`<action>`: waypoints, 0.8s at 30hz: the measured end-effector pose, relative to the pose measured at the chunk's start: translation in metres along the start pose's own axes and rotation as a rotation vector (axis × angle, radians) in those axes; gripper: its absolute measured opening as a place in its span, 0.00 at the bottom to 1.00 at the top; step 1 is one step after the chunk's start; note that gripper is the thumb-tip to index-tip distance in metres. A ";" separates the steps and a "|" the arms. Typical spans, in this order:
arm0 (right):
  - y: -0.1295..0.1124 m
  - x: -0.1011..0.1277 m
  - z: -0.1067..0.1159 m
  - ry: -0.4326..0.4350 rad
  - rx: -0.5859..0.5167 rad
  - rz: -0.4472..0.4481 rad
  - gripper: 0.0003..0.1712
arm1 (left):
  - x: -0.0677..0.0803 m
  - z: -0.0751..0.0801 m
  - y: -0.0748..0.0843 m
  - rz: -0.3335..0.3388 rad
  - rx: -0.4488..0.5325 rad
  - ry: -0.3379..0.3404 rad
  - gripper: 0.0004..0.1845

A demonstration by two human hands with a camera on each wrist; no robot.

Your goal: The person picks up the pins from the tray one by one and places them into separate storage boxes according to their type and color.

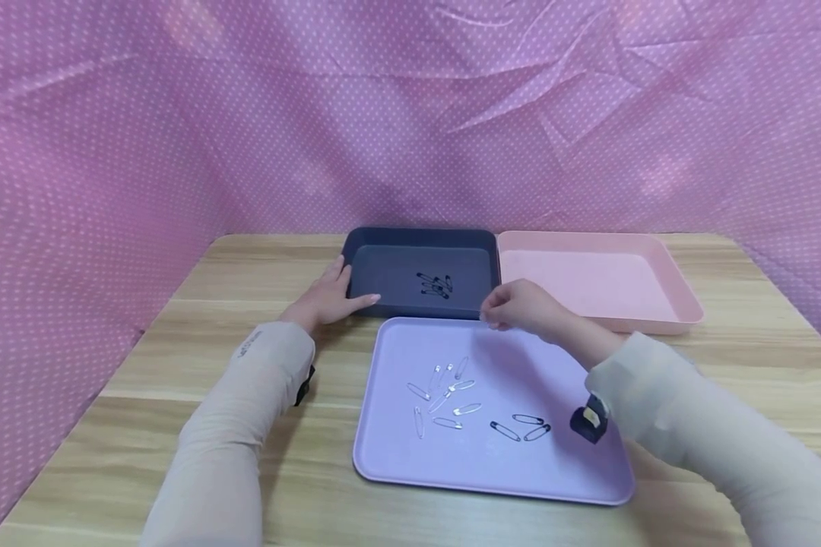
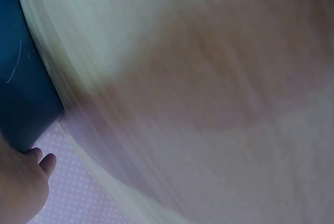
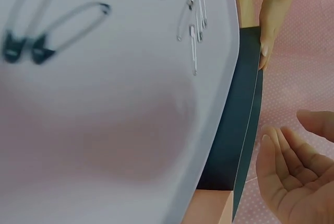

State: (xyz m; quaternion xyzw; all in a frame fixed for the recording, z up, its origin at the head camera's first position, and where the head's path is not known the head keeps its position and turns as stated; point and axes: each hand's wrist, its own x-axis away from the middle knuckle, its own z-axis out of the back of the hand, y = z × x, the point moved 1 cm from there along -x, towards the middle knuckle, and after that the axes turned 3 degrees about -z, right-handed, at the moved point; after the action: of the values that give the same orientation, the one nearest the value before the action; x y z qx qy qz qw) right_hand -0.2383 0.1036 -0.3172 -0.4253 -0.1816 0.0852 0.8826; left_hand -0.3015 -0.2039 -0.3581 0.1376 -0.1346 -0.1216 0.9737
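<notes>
Pins [image 1: 435, 285] lie in the dark tray [image 1: 383, 262] at the table's far edge. The left hand [image 1: 328, 300] rests flat, fingers straight, on that tray's near-left corner. The right hand [image 1: 520, 305] hovers relaxed, holding nothing, above the lilac tray's [image 1: 397, 456] far edge.

We see our left hand [image 1: 328, 300] resting flat against the near left corner of the dark tray [image 1: 383, 262], which holds a few black pins [image 1: 435, 285]. Our right hand [image 1: 520, 306] hovers with curled fingers over the far edge of the lilac tray [image 1: 397, 456], holding nothing we can make out. Silver pins [image 1: 445, 395] and three black ones [image 1: 521, 428] lie in it. A pink tray [image 1: 657, 266] sits right of the dark one on the counter [image 1: 178, 380].
</notes>
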 end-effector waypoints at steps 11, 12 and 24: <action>0.018 0.031 0.001 -0.105 -0.032 0.037 0.11 | 0.000 -0.001 0.001 0.000 -0.010 0.016 0.56; 0.020 0.034 0.001 -0.112 -0.034 0.040 0.11 | 0.000 -0.001 0.001 0.000 -0.009 0.016 0.56; 0.038 0.063 0.002 -0.166 0.138 0.104 0.10 | 0.000 -0.002 -0.001 -0.008 -0.017 0.016 0.56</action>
State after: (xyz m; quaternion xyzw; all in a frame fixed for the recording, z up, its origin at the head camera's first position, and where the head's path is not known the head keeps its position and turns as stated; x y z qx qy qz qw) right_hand -0.1810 0.1480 -0.3303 -0.3638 -0.2255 0.1780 0.8861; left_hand -0.3011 -0.2040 -0.3598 0.1307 -0.1253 -0.1253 0.9755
